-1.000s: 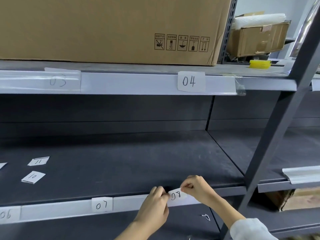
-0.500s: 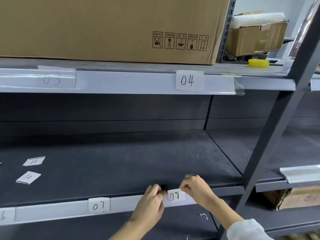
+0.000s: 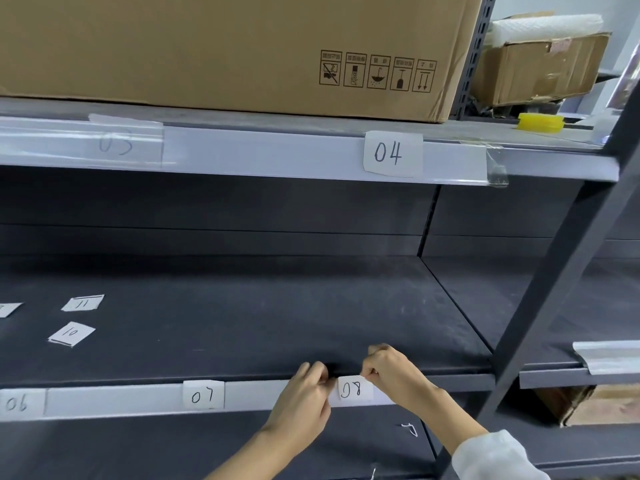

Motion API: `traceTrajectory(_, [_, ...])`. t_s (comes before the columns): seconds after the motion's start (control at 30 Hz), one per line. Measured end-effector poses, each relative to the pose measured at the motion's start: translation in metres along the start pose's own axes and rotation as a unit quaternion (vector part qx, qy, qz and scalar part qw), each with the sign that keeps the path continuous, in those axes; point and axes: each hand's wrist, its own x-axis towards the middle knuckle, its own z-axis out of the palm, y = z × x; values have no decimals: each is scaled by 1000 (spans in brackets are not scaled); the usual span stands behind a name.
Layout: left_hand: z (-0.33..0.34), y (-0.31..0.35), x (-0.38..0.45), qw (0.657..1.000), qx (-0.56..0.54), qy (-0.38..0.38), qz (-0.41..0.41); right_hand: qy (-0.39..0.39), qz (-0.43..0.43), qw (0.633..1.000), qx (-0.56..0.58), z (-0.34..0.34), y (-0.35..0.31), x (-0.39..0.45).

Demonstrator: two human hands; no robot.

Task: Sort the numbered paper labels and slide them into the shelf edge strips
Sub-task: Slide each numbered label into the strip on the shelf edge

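A: What changed over the last second?

B: The 08 label [image 3: 351,389] went from tilted to level against the lower edge strip [image 3: 114,401], low in the frame's centre.

A: And the hands?

B: The left hand [image 3: 304,400] has its grip pinched on the label's left edge; the right hand [image 3: 391,374] pinches its top right corner.

A: Other labels?

B: The 07 label [image 3: 203,395] and 06 label [image 3: 17,404] sit in that strip at lower left. The 10 label [image 3: 71,333] and 11 label [image 3: 83,303] lie loose on the shelf [image 3: 277,313] at left. The 04 label [image 3: 393,153] is on the upper strip.
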Motion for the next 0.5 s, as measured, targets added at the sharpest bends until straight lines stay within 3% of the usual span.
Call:
traceTrajectory(0.13, [-7, 4, -1, 1000, 16, -19, 3, -3, -18, 999, -27, -5, -3, 0])
traceTrajectory(0.27, [-22, 6, -13, 997, -51, -5, -50, 12, 0, 1000, -25, -5, -4, 0])
traceTrajectory(0.37, [-33, -6, -34, 994, -35, 41, -97, 55, -4, 998, 13, -2, -14, 11])
traceTrajectory(0.5, [-60, -34, -74, 989, -3, 77, -128, 55, -59, 996, 40, 13, -58, 32])
